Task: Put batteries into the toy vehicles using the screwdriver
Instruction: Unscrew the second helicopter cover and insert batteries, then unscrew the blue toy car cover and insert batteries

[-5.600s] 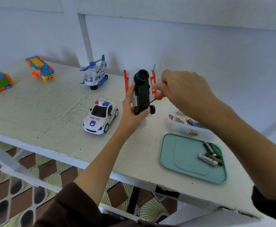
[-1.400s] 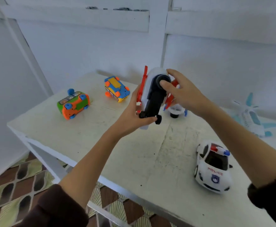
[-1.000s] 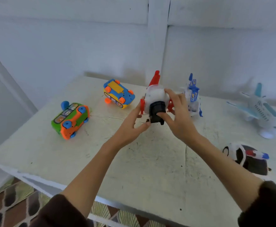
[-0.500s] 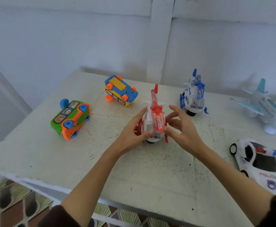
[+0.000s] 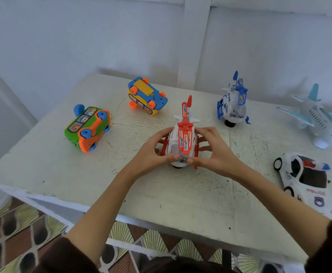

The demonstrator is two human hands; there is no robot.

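A scuffed white counter (image 5: 180,194) meets white walls above patterned tiles. Both hands' grip holds the red helicopter (image 5: 183,138): left hand (image 5: 151,152), right hand (image 5: 214,152). Around them: one blue helicopter (image 5: 233,105), two buses, one plane, one police car.

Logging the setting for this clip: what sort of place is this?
Probably a home room or porch, not a workshop: a worn, white-painted table against plain white walls, a patterned tile floor below, and toy vehicles spread out.

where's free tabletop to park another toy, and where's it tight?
Bare: the near strip of the table between the front edge and both hands, and the near-left corner in front of the green and orange bus. Tight: the back row from that bus past the blue and yellow bus to the blue helicopter, and around the red helicopter.
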